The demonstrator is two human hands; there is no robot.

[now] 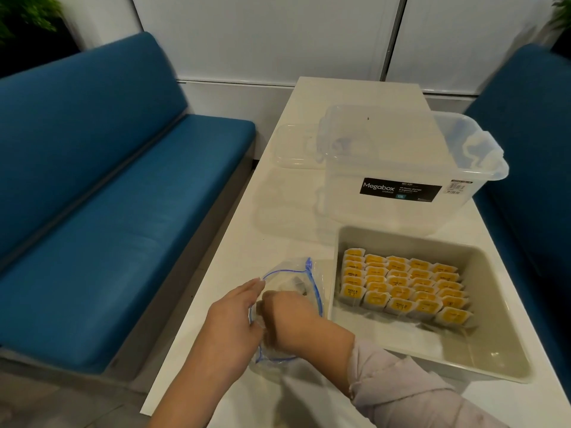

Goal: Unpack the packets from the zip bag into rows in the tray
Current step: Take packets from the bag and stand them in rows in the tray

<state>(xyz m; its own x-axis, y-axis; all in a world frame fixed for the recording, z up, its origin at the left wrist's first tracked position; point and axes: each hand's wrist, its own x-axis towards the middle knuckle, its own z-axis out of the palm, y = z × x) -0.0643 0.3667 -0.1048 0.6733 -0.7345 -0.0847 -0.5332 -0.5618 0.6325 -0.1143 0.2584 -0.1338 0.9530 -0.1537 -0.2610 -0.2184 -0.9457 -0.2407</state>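
**Both hands at the mouth of the zip bag, tray half filled**

The clear zip bag (285,307) with its blue seal lay on the white desk (234,251) in the lower middle of the frame, just left of the tray (432,350). Its mouth gaped open in a loop of blue.

The left hand (230,319) lay at the left edge of the bag's opening. Its fingers (251,287) were nearly straight and close together, reaching along the rim of the bag, and the hand touched the plastic there; whether the thumb pinched the rim could not be told. The right hand (289,319) was pushed into the bag's mouth, knuckles up, with its fingers curled downward inside the plastic. What they held, if anything, was hidden by the hand itself. A pale sleeve (398,393) covered the right forearm at the bottom of the frame.

The tray, a pale grey tub in the lower right, held yellow-faced packets (401,287) standing in neat rows across its far half; the near half showed bare floor.

Behind the tray, in the middle right, stood a clear storage box (411,168) with a black label, and its clear lid (293,146) lay flat to the left of it. Blue benches (108,211) ran down both sides of the desk.
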